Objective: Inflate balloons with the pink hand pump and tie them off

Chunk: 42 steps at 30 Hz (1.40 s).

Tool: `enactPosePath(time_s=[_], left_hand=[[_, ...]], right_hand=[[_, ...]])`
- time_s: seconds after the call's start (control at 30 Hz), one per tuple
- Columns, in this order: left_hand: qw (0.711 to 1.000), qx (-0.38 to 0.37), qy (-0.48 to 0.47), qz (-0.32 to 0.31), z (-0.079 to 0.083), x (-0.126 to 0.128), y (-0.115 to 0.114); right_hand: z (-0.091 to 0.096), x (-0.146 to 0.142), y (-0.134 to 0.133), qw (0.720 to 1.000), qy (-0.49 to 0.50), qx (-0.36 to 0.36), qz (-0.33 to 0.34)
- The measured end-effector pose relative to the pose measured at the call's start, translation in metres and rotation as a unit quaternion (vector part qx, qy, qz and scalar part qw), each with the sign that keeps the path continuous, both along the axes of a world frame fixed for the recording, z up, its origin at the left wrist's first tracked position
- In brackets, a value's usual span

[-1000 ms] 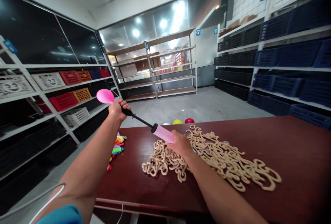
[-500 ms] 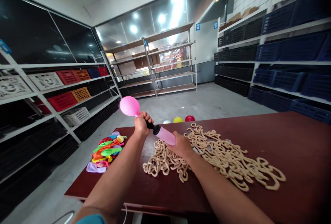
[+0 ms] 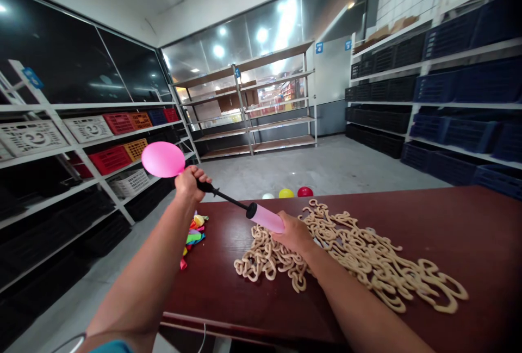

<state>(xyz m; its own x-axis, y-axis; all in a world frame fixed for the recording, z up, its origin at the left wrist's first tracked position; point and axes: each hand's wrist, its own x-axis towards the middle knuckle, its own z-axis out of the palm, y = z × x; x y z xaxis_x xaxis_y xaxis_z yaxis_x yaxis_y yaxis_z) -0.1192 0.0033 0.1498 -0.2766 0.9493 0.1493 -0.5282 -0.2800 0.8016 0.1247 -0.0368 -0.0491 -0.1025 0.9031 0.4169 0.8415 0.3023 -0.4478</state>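
A balloon pump with a pink barrel and a black rod slants above the table, its rod drawn out. My left hand is closed around the pump's black end, where the neck of a partly inflated pink balloon sits. Round the lower end of the barrel, my right hand is wrapped, just over a heap of beige curly strands. Loose uninflated balloons in several colours lie on the table at the left, partly hidden behind my left forearm.
The dark red table spans the front. Beyond its far edge, a yellow balloon, a red balloon and a white one show near the floor. Shelves with crates stand left; dark blue crates fill the right shelves.
My left hand has moved left and up from the barrel, drawing out the black rod. The pink balloon moved with it and looks bigger. The view has shifted slightly.
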Motion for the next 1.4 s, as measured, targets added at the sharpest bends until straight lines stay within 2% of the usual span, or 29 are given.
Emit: enactPosePath(time_s=[0.1, 0.2, 0.33, 0.57, 0.67, 0.8, 1.07, 1.17, 1.27, 1.4], left_hand=[[1.0, 0.007, 0.007, 0.007, 0.009, -0.014, -0.001], [1.0, 0.015, 0.004, 0.015, 0.001, -0.01, -0.002], [1.0, 0.01, -0.013, 0.014, -0.025, 0.015, -0.004], [0.999, -0.024, -0.028, -0.006, -0.08, 0.066, -0.01], [0.999, -0.028, -0.036, -0.003, -0.091, 0.075, -0.012], [0.998, -0.045, -0.045, -0.006, -0.081, 0.064, -0.011], [0.999, -0.021, -0.036, 0.026, -0.021, 0.0, -0.005], [0.999, -0.003, -0.027, 0.029, -0.007, -0.015, -0.003], [0.999, 0.009, -0.023, 0.037, -0.009, -0.014, -0.002], [0.999, 0.009, -0.035, 0.029, -0.031, 0.002, 0.001]], right_hand=[[-0.002, -0.004, 0.0, 1.0, -0.001, -0.001, -0.002], [-0.005, -0.005, 0.0, 1.0, -0.003, -0.018, -0.009], [-0.005, -0.001, -0.001, 1.0, -0.005, -0.012, -0.013], [-0.005, -0.004, -0.006, 1.0, -0.024, 0.002, -0.008], [-0.006, -0.004, -0.005, 1.0, -0.022, 0.0, 0.002], [-0.004, -0.003, -0.004, 1.0, -0.02, 0.011, 0.0], [0.002, 0.002, -0.002, 1.0, -0.018, -0.01, -0.008], [0.001, 0.001, 0.0, 1.0, -0.015, -0.014, -0.008], [-0.002, 0.0, 0.001, 1.0, -0.014, -0.019, -0.01], [-0.005, 0.001, 0.002, 1.0, -0.022, -0.015, -0.01]])
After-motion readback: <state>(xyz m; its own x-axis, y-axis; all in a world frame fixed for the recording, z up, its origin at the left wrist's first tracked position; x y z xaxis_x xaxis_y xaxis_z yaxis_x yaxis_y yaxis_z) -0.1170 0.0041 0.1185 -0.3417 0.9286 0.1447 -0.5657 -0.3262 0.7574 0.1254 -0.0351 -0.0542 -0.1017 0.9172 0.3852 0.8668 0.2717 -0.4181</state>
